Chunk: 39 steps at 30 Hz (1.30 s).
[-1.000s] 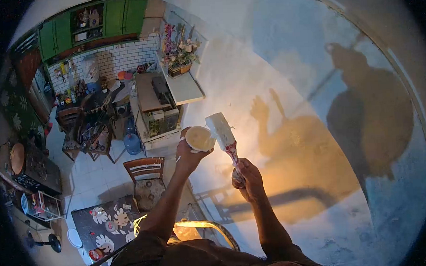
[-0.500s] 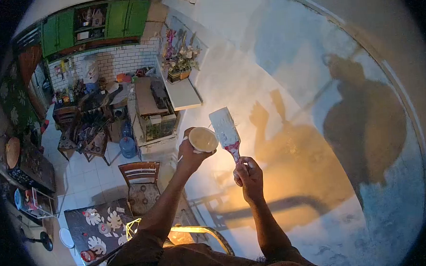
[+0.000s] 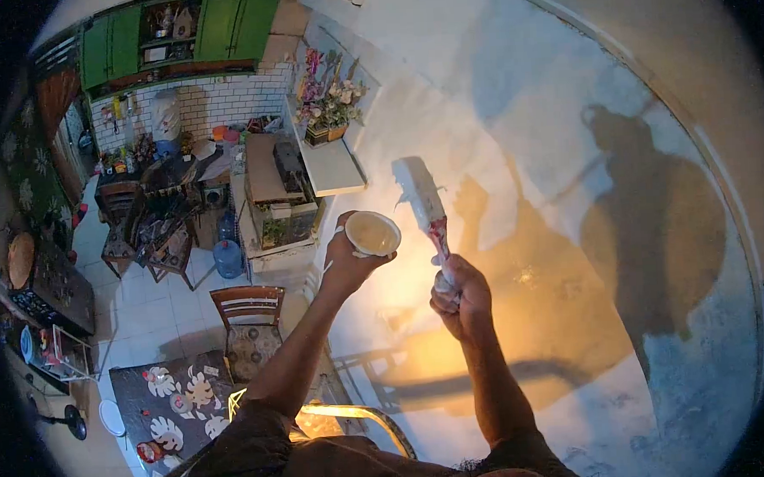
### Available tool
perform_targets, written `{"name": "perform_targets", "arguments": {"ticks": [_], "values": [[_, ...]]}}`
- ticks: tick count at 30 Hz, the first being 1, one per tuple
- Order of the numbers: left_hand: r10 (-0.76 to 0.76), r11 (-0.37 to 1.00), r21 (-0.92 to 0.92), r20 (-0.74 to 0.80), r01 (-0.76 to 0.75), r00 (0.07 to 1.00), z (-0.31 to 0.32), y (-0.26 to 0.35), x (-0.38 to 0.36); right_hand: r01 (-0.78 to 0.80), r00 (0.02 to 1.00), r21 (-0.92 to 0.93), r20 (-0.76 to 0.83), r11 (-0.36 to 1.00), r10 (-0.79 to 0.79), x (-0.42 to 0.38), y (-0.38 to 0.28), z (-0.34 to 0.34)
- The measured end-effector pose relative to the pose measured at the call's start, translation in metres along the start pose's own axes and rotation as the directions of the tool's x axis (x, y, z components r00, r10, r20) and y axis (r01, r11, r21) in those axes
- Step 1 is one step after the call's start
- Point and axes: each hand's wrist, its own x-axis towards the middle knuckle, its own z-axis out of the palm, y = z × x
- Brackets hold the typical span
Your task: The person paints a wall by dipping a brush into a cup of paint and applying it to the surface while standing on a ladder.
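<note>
My left hand (image 3: pixel 346 259) is wrapped round a small white cup (image 3: pixel 373 233) with pale, creamy contents. Just right of it, my right hand (image 3: pixel 461 298) grips the red, paint-smeared handle of a wide brush (image 3: pixel 418 188). The brush points up, its head coated in white paint and apart from the cup. White smears mark the fingers of my right hand. Behind both hands is a wall (image 3: pixel 532 351), partly white and partly bluish, with shadows of the arms and brush on it.
A curved yellow metal rail (image 3: pixel 368 414) is close below my arms. At left are a wooden chair (image 3: pixel 248 306), a dark patterned table (image 3: pixel 137 386), an aquarium (image 3: pixel 289 225) and a water jug (image 3: pixel 228 259). Flowers (image 3: pixel 334 106) stand on a ledge (image 3: pixel 332 170). Green cabinets (image 3: pixel 219 26) hang behind.
My right hand has moved right and slightly nearer, and the brush has turned, its head now higher. The cup in my left hand has shifted slightly right and up.
</note>
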Motion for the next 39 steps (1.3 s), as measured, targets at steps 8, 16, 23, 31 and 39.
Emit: {"name": "perform_targets", "arguments": {"ticks": [8, 16, 23, 31, 39], "values": [[0.109, 0.992, 0.077, -0.091, -0.102, 0.99, 0.007, 0.003, 0.047, 0.128, 0.98, -0.698, -0.02, 0.705, -0.197, 0.04, -0.071, 0.03], [0.216, 0.976, -0.005, -0.138, -0.218, 0.967, 0.007, 0.02, 0.104, 0.272, 0.931, -0.818, 0.091, 0.506, -0.352, 0.068, -0.09, 0.033], [0.233, 0.973, 0.034, -0.129, -0.23, 0.964, 0.019, 0.028, 0.136, 0.306, 0.822, -0.952, 0.27, -0.011, -0.502, 0.079, -0.134, 0.058], [0.167, 0.986, 0.011, -0.114, -0.167, 0.979, 0.027, 0.039, 0.148, 0.421, 0.711, -0.837, 0.544, -0.35, -0.446, 0.092, -0.14, 0.063], [0.164, 0.986, 0.034, -0.161, -0.16, 0.973, 0.028, 0.035, 0.157, 0.216, 0.662, -0.451, 0.72, -0.866, -0.21, 0.099, -0.133, 0.062]]}}
